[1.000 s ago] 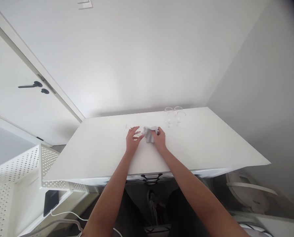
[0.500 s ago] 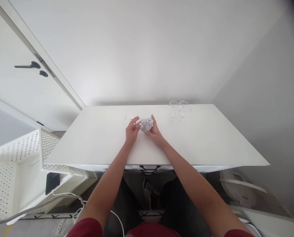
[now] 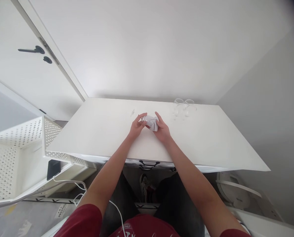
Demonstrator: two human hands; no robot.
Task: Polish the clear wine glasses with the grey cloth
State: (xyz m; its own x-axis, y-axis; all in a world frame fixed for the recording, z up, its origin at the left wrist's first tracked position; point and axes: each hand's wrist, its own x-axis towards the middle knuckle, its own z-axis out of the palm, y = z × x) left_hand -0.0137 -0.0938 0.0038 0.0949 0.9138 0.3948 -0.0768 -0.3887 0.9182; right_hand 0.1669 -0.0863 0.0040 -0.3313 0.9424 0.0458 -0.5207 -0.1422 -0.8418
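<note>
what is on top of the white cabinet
Clear glasses stand toward the back right of the white cabinet. Over it, the left hand holds another glass, the right hand a pale cloth. Whatever lies beneath them is covered.

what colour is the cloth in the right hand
The cloth looks pale grey, in the head view.

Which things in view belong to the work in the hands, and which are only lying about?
In the work:
glass, in the left hand
cloth, in the right hand
other glasses, standing apart: probably

Just lying about:
dark phone
white cable
</note>
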